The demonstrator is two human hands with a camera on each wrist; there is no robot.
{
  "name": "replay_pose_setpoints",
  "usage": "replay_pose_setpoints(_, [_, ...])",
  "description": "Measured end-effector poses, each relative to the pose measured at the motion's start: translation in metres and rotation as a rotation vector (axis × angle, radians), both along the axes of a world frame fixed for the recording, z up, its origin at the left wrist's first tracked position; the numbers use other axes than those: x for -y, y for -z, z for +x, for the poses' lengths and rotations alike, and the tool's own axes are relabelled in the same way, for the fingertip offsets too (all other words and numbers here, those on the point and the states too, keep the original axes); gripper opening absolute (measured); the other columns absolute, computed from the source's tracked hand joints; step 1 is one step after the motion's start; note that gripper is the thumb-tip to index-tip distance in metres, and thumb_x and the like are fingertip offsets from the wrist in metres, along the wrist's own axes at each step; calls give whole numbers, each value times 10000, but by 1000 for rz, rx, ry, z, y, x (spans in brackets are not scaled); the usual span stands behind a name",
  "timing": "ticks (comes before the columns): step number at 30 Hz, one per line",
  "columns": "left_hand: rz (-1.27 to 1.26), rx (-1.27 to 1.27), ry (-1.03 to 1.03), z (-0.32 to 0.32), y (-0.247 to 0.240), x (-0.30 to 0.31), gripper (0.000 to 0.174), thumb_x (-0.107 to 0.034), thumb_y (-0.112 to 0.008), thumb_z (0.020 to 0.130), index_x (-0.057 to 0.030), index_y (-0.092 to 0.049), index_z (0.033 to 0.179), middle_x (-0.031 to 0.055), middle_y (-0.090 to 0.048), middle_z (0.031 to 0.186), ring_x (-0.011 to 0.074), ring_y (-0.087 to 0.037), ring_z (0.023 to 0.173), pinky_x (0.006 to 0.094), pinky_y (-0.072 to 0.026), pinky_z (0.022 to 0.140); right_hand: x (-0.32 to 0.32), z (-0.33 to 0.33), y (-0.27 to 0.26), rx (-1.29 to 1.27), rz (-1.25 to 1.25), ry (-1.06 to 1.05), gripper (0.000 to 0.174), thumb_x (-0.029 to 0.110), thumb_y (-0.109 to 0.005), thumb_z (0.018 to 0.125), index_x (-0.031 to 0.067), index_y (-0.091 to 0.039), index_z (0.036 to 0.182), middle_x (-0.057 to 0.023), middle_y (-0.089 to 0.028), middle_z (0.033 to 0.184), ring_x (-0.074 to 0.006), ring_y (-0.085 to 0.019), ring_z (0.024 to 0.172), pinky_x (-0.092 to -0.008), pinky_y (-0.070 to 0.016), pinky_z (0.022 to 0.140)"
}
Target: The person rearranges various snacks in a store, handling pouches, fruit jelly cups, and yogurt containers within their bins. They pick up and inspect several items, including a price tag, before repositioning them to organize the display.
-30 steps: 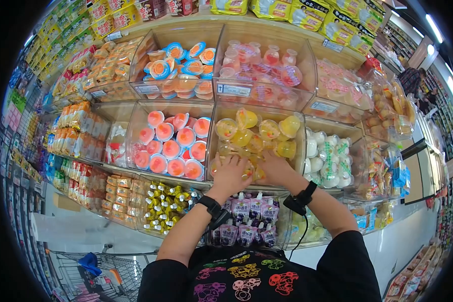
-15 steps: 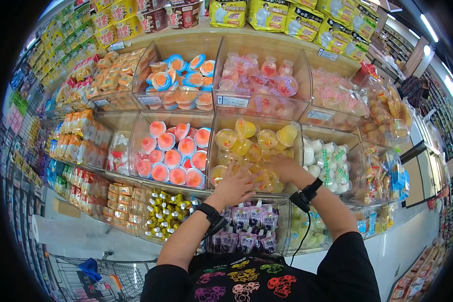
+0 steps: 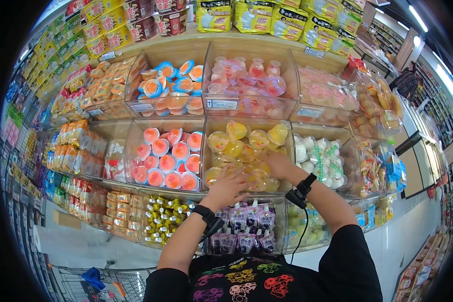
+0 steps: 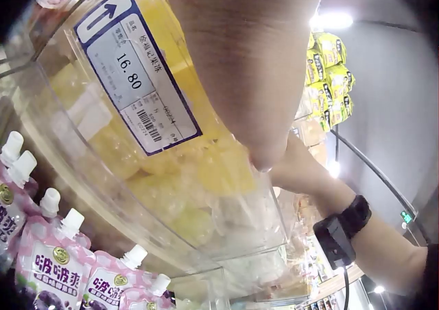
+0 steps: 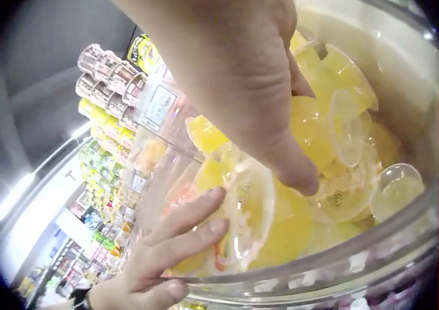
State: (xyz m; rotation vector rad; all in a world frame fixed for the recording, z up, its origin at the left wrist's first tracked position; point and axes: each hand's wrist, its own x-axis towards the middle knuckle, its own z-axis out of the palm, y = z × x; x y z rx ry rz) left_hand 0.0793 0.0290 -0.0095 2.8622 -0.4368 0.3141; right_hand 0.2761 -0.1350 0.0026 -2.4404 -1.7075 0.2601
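Jelly cups [image 3: 244,149] sit centre-frame in the head view, the left hand [image 3: 229,189] at them straight-fingered, gripping nothing; left-wrist, upper left, a price label [image 4: 137,73]; right-wrist, centre, the right hand [image 5: 264,118], grip hidden, should sift lightly.

Yellow packets [image 3: 254,19] and dark red tubs [image 3: 170,21] line the top shelf [image 3: 186,40] — beneath, orange-and-blue cups [image 3: 175,84] and pink containers [image 3: 256,70] lie in 2 adjoining bins [image 3: 246,49]. Lower come pink-orange cups [image 3: 167,162] and white cups [image 3: 307,147], then purple pouches [image 3: 244,221] beside yellow-green pouches [image 3: 165,214]. 1 wire cart [image 3: 131,283] stands at lower left.
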Motion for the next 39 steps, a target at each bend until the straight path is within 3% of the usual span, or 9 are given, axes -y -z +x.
replay_pose_setpoints(8, [-16, -8, -11, 2, 3, 0, 450, -413, -543, 843, -284, -509, 1273, -17, -441, 1372, 219, -374, 1293, 537, -197, 1081, 18, -15, -53, -105, -81, 214, 694, 242, -739, 617, 26, -436, 1203, -208, -550, 1049, -357, -532, 1028, -432, -474, 814])
replay_pose_setpoints(13, [-31, -16, -8, 2, 6, -1, 453, -417, -550, 833, -286, -516, 1266, -24, -419, 1392, 214, -366, 1301, 552, -193, 1082, 15, -25, -37, 254, -182, 57, 735, 307, -777, 566, 163, -489, 1227, -169, -519, 1081, -330, -586, 928, -414, -493, 768])
replay_pose_setpoints(17, [-37, 0, -6, 2, 6, -3, 463, -420, -549, 831, -286, -510, 1272, -19, -404, 1405, 214, -357, 1308, 554, -187, 1084, 10, -23, -44, 172, -259, 114, 721, 339, -784, 554, 200, -516, 1209, -169, -517, 1095, -325, -595, 913, -416, -493, 756])
replay_pose_setpoints(23, [-28, -37, -8, 3, 9, -2, 478, -423, -548, 829, -283, -498, 1283, -8, -387, 1418, 221, -349, 1314, 548, -182, 1090, 24, -42, -56, 254, -363, 71, 590, 399, -774, 566, 182, -580, 1079, -125, -605, 879, -294, -620, 811, -399, -483, 702])
replay_pose_setpoints(25, [-23, -27, -12, 2, 7, -3, 482, -424, -548, 828, -281, -496, 1285, -6, -389, 1417, 224, -348, 1314, 544, -182, 1091, 28, -44, -42, 266, -194, 12, 526, 418, -764, 580, 175, -594, 1015, -105, -612, 768, -297, -625, 756, -400, -480, 679])
replay_pose_setpoints(31, [-54, -1, -15, 3, 6, -4, 486, -422, -552, 824, -274, -500, 1284, 10, -408, 1404, 231, -357, 1308, 527, -201, 1087, 17, -33, -43, 213, -405, -43, 515, 459, -740, 623, 145, -596, 1005, -132, -635, 817, -288, -631, 770, -401, -481, 687])
replay_pose_setpoints(35, [-45, -54, -16, 1, 5, -4, 487, -418, -560, 821, -274, -503, 1282, 16, -414, 1397, 232, -365, 1301, 525, -208, 1083, 13, -25, -59, 91, -385, -3, 517, 418, -745, 617, 130, -604, 1022, -136, -649, 811, -299, -629, 809, -414, -483, 708])
replay_pose_setpoints(37, [-52, -80, -14, 2, 5, -4, 484, -418, -561, 821, -276, -505, 1280, 18, -419, 1392, 233, -367, 1299, 526, -208, 1083, 11, 5, -45, -81, -76, 127, 375, 340, -699, 689, 168, -631, 1015, -110, -660, 858, -299, -638, 815, -421, -505, 706])
replay_pose_setpoints(39, [-51, -17, -9, 2, 10, -4, 489, -420, -562, 822, -288, -493, 1288, 18, -416, 1392, 230, -366, 1298, 534, -205, 1082, 4, 40, -7, 66, -170, 126, 396, 277, -696, 673, 145, -617, 1038, -110, -662, 879, -313, -633, 829, -415, -501, 725])
